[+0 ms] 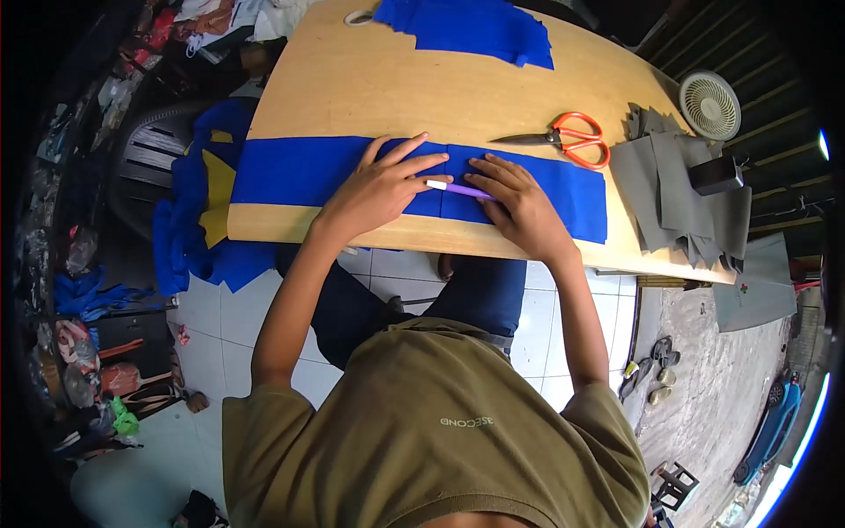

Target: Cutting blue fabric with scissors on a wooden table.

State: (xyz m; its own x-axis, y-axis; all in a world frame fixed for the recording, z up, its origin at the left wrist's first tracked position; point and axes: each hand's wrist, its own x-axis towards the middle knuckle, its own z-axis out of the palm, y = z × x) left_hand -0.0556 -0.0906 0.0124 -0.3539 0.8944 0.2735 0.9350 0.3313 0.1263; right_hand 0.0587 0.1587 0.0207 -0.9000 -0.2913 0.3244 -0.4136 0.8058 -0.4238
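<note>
A long strip of blue fabric lies flat along the near edge of the wooden table. A thin dark line, a seam or an edge, crosses it between my hands. My left hand rests on the cloth with its fingers spread, holding nothing. To the right, my right hand holds a purple pen between thumb and fingers, its other fingers on the cloth. The pen's white end points left, close to my left fingertips. Just beyond the strip lie scissors with orange handles, blades pointing left.
More blue fabric and a roll of tape sit at the table's far side. Grey pieces, a dark block and a round white fan are at the right. Blue and yellow cloth hangs by the left edge.
</note>
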